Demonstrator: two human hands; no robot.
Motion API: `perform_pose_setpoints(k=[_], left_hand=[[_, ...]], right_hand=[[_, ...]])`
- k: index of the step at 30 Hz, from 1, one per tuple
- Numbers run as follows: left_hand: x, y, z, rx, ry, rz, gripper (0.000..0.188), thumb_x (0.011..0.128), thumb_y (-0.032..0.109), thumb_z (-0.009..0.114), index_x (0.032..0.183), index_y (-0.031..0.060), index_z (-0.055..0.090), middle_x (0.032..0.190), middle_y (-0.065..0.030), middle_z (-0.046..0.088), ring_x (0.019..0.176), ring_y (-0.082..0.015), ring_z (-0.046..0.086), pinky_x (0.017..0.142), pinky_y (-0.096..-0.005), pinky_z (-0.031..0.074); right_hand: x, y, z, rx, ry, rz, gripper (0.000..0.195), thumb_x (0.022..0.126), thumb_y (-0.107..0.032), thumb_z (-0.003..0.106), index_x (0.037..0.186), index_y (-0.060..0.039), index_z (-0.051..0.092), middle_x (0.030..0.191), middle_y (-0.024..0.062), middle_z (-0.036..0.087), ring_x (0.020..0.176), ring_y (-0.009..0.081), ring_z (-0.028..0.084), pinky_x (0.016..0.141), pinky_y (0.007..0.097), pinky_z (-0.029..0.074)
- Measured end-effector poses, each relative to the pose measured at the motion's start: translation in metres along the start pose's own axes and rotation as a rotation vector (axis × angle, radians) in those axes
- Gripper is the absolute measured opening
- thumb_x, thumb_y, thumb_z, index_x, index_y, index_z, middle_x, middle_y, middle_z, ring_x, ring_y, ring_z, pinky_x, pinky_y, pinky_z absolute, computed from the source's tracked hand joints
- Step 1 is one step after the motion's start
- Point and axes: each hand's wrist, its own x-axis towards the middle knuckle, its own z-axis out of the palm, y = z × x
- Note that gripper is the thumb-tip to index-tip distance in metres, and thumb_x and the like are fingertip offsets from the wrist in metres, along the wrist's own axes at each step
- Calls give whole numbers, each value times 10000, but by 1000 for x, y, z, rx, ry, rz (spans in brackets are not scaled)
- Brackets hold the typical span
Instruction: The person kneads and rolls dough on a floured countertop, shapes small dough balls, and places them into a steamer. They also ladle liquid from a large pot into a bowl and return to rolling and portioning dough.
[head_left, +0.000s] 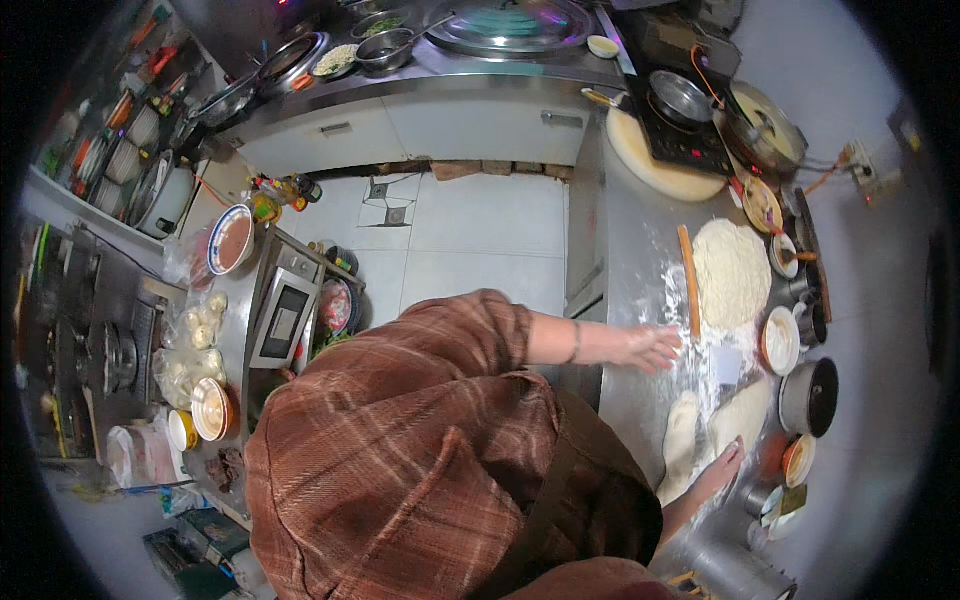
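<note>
My left hand (651, 349) is over the floured steel counter (634, 300), fingers apart and holding nothing. Just beyond it lie a wooden rolling pin (688, 281) and a large flattened mass of dough (731, 274). A flat, pale rectangular piece (725, 365) rests on the flour between that dough and a smaller slab of dough (739, 416). My right hand (724, 465) is at the near end of this slab, fingertips against its edge; whether they grip it is unclear. Beside the slab, closer to my body, lies a long strip of dough (679, 439).
Along the wall stand a bowl of white powder (781, 341), a dark pot (810, 397) and an orange bowl (799, 459). An induction cooker (679, 142) carries a metal pan (681, 97), with a round pale board (652, 169) beneath it. Behind me is a side table with bowls (212, 409).
</note>
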Motion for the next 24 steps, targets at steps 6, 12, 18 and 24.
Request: perform_pose_setpoints(k=[6,12,18,24], left_hand=[[-118,47,-175,-275,258,196,484,926,468,301,1208,108,459,1178,-74,533,1096,-197,502,901,-366,413],[-233,79,-285,-341,500,299,389,947,366,312,1187,108,477,1155,-60,552,1049,-154,526,866,-320,436],[-295,108,-368,-431,614,403,377,938,329,358,1204,84,464,1179,-85,538,1059,-178,524,892,-329,428],[-327,145,-465,-520,717,533,382,921,302,409,1215,60,445,1189,-119,528,1074,-189,521,885,-319,446]], right_hand=[[38,-129,116,370,-262,32,364,939,-258,368,1162,-3,502,1095,121,545,932,217,541,812,324,411],[62,-288,246,444,-657,-96,396,931,-310,395,1146,-1,520,1082,113,559,943,200,549,838,320,411],[84,-408,345,275,-861,-339,397,929,-335,399,1103,-11,548,1004,86,582,893,170,566,783,291,423],[145,-492,441,448,-1002,-141,419,916,-378,416,1095,-28,560,983,68,600,871,137,574,782,294,430]])
